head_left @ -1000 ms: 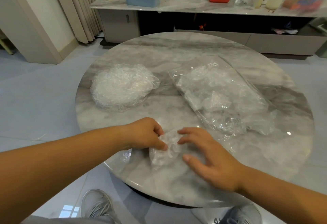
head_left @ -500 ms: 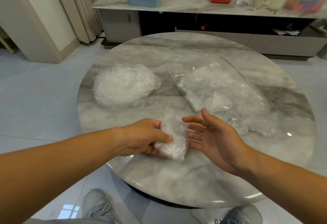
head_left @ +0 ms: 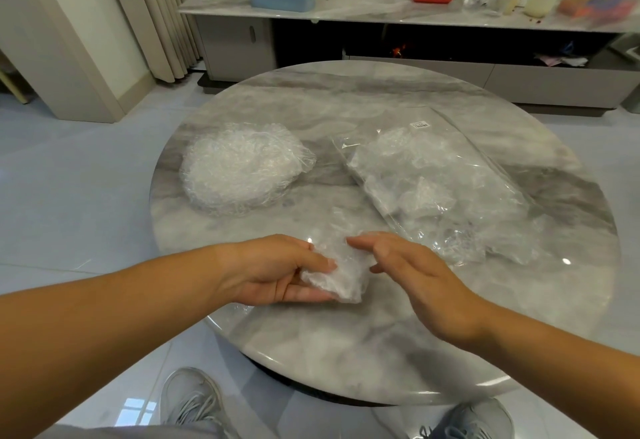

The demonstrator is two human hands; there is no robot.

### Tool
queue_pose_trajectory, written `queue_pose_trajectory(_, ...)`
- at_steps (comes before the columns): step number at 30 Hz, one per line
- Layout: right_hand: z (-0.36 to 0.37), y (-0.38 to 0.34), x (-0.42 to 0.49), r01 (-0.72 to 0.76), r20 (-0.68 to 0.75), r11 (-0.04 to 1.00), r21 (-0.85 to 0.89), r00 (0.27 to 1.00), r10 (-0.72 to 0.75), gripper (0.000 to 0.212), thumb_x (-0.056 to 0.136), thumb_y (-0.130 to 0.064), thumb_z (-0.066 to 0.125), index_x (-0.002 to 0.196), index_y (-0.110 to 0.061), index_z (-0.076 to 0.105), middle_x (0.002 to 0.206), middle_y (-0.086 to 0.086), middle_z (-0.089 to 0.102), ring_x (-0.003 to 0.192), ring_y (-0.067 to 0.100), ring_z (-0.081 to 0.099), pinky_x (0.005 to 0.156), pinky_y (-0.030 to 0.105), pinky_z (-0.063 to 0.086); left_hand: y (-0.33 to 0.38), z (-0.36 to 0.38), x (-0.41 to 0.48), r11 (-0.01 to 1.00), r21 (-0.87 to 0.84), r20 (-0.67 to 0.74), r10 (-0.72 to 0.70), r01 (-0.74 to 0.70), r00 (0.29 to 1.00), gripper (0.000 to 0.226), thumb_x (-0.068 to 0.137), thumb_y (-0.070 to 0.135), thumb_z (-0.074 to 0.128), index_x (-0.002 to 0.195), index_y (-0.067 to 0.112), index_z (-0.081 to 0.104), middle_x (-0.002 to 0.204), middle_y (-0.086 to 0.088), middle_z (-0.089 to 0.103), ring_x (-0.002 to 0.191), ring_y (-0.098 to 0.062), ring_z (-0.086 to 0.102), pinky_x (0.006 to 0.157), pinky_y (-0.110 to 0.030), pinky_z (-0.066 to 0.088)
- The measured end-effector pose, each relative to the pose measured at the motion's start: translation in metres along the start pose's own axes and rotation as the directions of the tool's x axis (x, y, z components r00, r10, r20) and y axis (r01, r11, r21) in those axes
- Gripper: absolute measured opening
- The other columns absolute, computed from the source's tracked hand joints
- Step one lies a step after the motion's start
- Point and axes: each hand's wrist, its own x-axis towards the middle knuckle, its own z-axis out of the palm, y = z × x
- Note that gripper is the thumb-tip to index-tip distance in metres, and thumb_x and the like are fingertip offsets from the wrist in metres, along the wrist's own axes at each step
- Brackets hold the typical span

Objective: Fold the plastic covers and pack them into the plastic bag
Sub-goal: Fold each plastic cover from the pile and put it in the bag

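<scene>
Left hand (head_left: 277,268) pinches the folded plastic cover (head_left: 341,277), right hand (head_left: 415,275) is open beside it and nearer the plastic bag (head_left: 450,189) lying diagonally up-right of both.

pinching plastic cover (head_left: 341,277) in left grip (head_left: 277,270), thumb on top; holding right grip (head_left: 412,275) open just beside, fingers (head_left: 367,241) straight.

The folded cover (head_left: 334,274) pinched in my left hand (head_left: 273,272) is thin clear plastic film, crinkled and faintly shiny; the pile of covers (head_left: 239,168) is the same wrinkled film, whitish where it layers; the plastic bag (head_left: 446,192) is smoother, glossier clear film; the round table (head_left: 346,352) has a polished grey marble-look top; the floor tiles (head_left: 69,213) are glossy; my sneakers (head_left: 194,400) look like grey mesh cloth.
</scene>
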Motion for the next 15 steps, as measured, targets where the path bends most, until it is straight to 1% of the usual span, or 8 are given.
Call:
queue_pose_trajectory(2,-0.002,0.004,-0.005,0.131,0.087,0.955,-0.267,0.99,-0.112,0.06,0.093,-0.064,0.037,0.138,-0.032,0.06,0.139,-0.023,0.056,0.135,-0.008,0.043,0.109,0.01,0.03,0.002,-0.002,-0.001,0.999,-0.045,0.02,-0.018,0.019,1.0,0.025,0.097,0.002,0.058,0.122,0.003,0.064,0.106,-0.014,0.076,0.088,-0.02,0.076,0.063,-0.027,0.062)
queue_pose_trajectory(4,-0.003,0.01,-0.008,0.241,0.159,0.883,-0.402,0.968,-0.192,0.062,0.098,-0.066,0.034,0.143,-0.029,0.056,0.144,-0.018,0.053,0.138,-0.002,0.041,0.112,0.015,0.03,0.004,-0.003,-0.003,0.996,-0.076,0.052,-0.035,0.039,0.998,0.025,0.096,0.0,0.054,0.12,0.002,0.064,0.108,-0.016,0.074,0.091,-0.022,0.076,0.067,-0.029,0.063)
queue_pose_trajectory(7,-0.005,0.014,-0.01,0.395,0.235,0.767,-0.506,0.919,-0.318,0.057,0.104,-0.056,0.034,0.142,-0.02,0.057,0.141,-0.008,0.057,0.134,0.005,0.046,0.11,0.026,0.039,0.007,-0.005,-0.008,0.991,-0.118,0.115,-0.047,0.061,0.992,0.03,0.092,0.002,0.052,0.119,-0.001,0.063,0.116,-0.02,0.071,0.096,-0.027,0.074,0.08,-0.035,0.063)
queue_pose_trajectory(9,-0.005,0.014,-0.01,0.459,0.291,0.701,-0.546,0.888,-0.355,0.053,0.105,-0.051,0.037,0.141,-0.018,0.055,0.137,-0.005,0.058,0.13,0.009,0.049,0.106,0.032,0.043,0.009,-0.009,-0.009,0.986,-0.151,0.175,-0.037,0.064,0.984,0.04,0.095,0.013,0.05,0.131,-0.004,0.056,0.127,-0.025,0.065,0.104,-0.032,0.07,0.089,-0.04,0.06)
queue_pose_trajectory(10,-0.006,0.014,-0.01,0.48,0.319,0.678,-0.556,0.877,-0.358,0.051,0.104,-0.05,0.038,0.143,-0.019,0.052,0.137,-0.005,0.057,0.13,0.011,0.05,0.104,0.035,0.044,0.009,-0.011,-0.008,0.984,-0.161,0.197,-0.036,0.069,0.98,0.05,0.096,0.021,0.052,0.138,-0.006,0.05,0.132,-0.027,0.061,0.109,-0.035,0.068,0.092,-0.042,0.059)
queue_pose_trajectory(11,-0.006,0.013,-0.01,0.496,0.347,0.656,-0.569,0.868,-0.355,0.052,0.104,-0.049,0.039,0.146,-0.02,0.047,0.139,-0.005,0.056,0.131,0.012,0.049,0.104,0.036,0.044,0.009,-0.012,-0.006,0.985,-0.158,0.199,-0.037,0.07,0.979,0.061,0.095,0.031,0.057,0.142,-0.006,0.046,0.135,-0.027,0.059,0.112,-0.036,0.066,0.093,-0.043,0.058)
queue_pose_trajectory(13,-0.007,0.013,-0.011,0.533,0.404,0.587,-0.609,0.846,-0.348,0.059,0.104,-0.052,0.038,0.155,-0.023,0.032,0.144,-0.005,0.051,0.134,0.013,0.046,0.106,0.035,0.043,0.007,-0.011,-0.004,0.992,-0.11,0.164,-0.04,0.058,0.986,0.076,0.088,0.046,0.07,0.141,-0.004,0.048,0.132,-0.026,0.062,0.114,-0.034,0.067,0.094,-0.041,0.059)
queue_pose_trajectory(15,-0.007,0.015,-0.012,0.571,0.457,0.499,-0.652,0.821,-0.343,0.068,0.104,-0.054,0.035,0.161,-0.022,0.015,0.148,-0.003,0.047,0.139,0.015,0.041,0.109,0.032,0.039,0.004,-0.005,-0.004,0.999,-0.01,0.124,-0.035,0.036,0.992,0.069,0.086,0.045,0.074,0.134,-0.002,0.057,0.127,-0.022,0.067,0.115,-0.03,0.068,0.093,-0.036,0.059)
